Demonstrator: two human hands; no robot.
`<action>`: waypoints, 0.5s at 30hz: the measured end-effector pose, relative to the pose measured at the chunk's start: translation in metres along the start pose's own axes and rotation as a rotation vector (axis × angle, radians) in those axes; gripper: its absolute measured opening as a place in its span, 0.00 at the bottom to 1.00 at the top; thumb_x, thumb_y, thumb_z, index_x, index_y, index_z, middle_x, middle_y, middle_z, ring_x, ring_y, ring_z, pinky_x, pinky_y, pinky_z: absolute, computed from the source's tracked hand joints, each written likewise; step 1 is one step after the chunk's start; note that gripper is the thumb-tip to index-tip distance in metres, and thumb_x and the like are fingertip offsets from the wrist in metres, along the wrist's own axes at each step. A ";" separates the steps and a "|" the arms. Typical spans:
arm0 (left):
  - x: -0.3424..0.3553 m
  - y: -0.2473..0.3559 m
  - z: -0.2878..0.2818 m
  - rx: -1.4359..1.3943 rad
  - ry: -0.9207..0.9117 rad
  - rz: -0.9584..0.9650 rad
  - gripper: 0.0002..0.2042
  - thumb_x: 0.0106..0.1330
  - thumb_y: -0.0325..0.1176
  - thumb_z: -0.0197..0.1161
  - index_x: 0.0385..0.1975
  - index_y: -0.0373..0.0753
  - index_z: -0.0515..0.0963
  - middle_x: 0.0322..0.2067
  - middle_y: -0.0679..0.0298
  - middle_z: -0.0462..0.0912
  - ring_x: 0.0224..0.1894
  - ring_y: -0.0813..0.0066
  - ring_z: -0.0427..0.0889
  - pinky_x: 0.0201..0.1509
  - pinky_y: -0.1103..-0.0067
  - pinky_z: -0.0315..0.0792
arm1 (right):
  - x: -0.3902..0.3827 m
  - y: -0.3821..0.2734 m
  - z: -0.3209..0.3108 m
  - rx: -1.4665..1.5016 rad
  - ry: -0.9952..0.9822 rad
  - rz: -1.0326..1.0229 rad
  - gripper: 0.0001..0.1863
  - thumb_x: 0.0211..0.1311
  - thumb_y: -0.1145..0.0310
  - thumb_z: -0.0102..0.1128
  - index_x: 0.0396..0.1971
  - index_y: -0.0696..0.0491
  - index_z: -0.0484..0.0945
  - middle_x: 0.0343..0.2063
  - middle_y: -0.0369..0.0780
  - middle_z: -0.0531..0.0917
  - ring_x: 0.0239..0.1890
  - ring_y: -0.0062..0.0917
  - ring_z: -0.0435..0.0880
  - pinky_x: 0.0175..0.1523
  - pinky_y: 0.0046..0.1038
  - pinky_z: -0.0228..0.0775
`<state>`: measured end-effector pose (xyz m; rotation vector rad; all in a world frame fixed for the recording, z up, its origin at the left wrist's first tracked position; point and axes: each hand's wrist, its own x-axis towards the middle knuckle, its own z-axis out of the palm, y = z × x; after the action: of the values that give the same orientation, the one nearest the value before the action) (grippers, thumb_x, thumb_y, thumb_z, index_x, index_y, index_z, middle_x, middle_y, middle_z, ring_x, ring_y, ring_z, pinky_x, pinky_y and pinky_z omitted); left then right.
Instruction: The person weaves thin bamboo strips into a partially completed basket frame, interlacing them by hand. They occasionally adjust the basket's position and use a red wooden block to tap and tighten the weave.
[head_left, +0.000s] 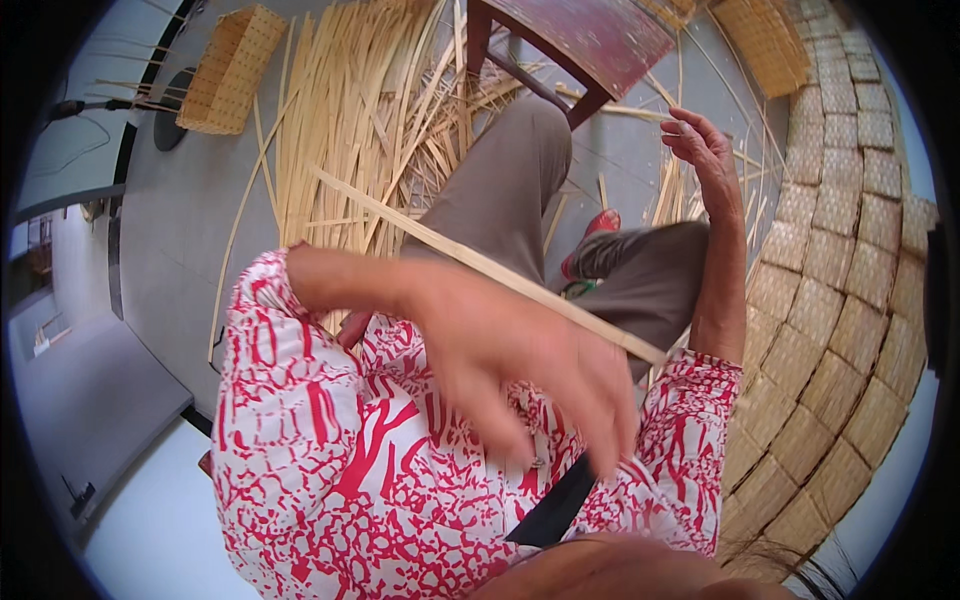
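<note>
My left hand (530, 350) is raised before my chest, smeared by motion. Its fingers point down and stand apart, with nothing visible in them. A long, pale, flat strip (460, 252), seemingly split bamboo or wood, runs slantwise across my lap, close along the upper edge of that hand. Out beyond my right knee, my right hand (703, 150) is lifted with its fingers bent and bunched together. Thin strips pass by its fingertips; what it pinches, if anything, is too small to make out.
Many loose pale strips (335, 110) cover the floor ahead. A worn reddish wooden stool (590, 45) stands in front of my knees. One woven basket (232, 75) sits far left, another (765, 45) far right. Stacked woven pieces (830, 290) line the right side.
</note>
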<state>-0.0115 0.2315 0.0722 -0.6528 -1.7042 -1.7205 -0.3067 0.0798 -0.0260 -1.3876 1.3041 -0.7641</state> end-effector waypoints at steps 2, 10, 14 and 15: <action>0.006 0.001 0.033 -0.100 -0.094 -0.003 0.18 0.70 0.39 0.60 0.53 0.33 0.77 0.50 0.53 0.78 0.57 0.54 0.75 0.61 0.61 0.66 | -0.031 -0.007 0.001 0.004 -0.020 -0.045 0.17 0.74 0.60 0.55 0.55 0.54 0.79 0.41 0.37 0.86 0.41 0.18 0.83 0.49 0.21 0.73; 0.012 0.017 0.052 -0.042 -0.139 -0.006 0.09 0.71 0.32 0.55 0.41 0.37 0.82 0.44 0.57 0.80 0.52 0.62 0.80 0.61 0.59 0.68 | -0.240 0.091 -0.098 -0.160 0.349 0.391 0.20 0.75 0.54 0.51 0.50 0.54 0.82 0.37 0.35 0.86 0.40 0.18 0.83 0.50 0.25 0.75; 0.020 0.020 0.055 -0.110 -0.210 -0.002 0.09 0.69 0.29 0.57 0.26 0.38 0.79 0.44 0.58 0.81 0.52 0.61 0.82 0.59 0.60 0.71 | -0.344 0.131 -0.075 -0.279 0.042 0.718 0.22 0.74 0.49 0.49 0.51 0.52 0.79 0.39 0.33 0.86 0.38 0.17 0.82 0.47 0.25 0.75; 0.024 0.020 0.059 -0.130 -0.167 0.024 0.11 0.69 0.28 0.55 0.23 0.39 0.76 0.37 0.59 0.80 0.46 0.63 0.82 0.56 0.62 0.73 | -0.356 0.136 -0.077 -0.152 0.068 0.784 0.24 0.74 0.48 0.48 0.51 0.52 0.79 0.39 0.33 0.86 0.38 0.17 0.83 0.46 0.25 0.75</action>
<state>-0.0180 0.2892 0.1056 -0.8951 -1.6976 -1.8141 -0.4922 0.4193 -0.0650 -0.8396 1.8121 -0.1772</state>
